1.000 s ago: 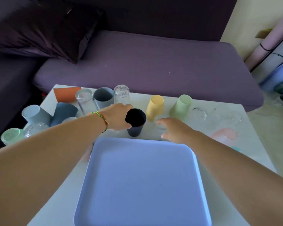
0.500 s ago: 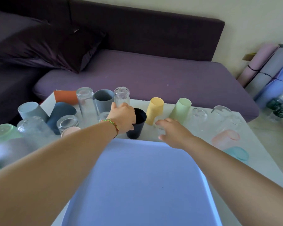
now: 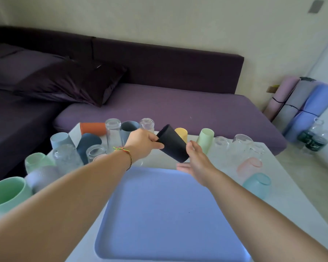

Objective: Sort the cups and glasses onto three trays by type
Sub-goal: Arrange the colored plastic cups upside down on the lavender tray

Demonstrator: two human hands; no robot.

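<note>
The left hand (image 3: 142, 143) grips the black cup (image 3: 171, 143) near its upper end. The cup is tilted in the air, over the far edge of the tray (image 3: 159, 214). The right hand (image 3: 195, 159) is wide and holds nothing, just at 4 o'clock of the cup. With so short a grip the cup may slip, or swing into the yellow cup (image 3: 181, 133) at 12 o'clock. No writing is readable.

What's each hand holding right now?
Left hand: grips the black cup, tilted above the table.
Right hand: open beside the cup, holding nothing.
</note>
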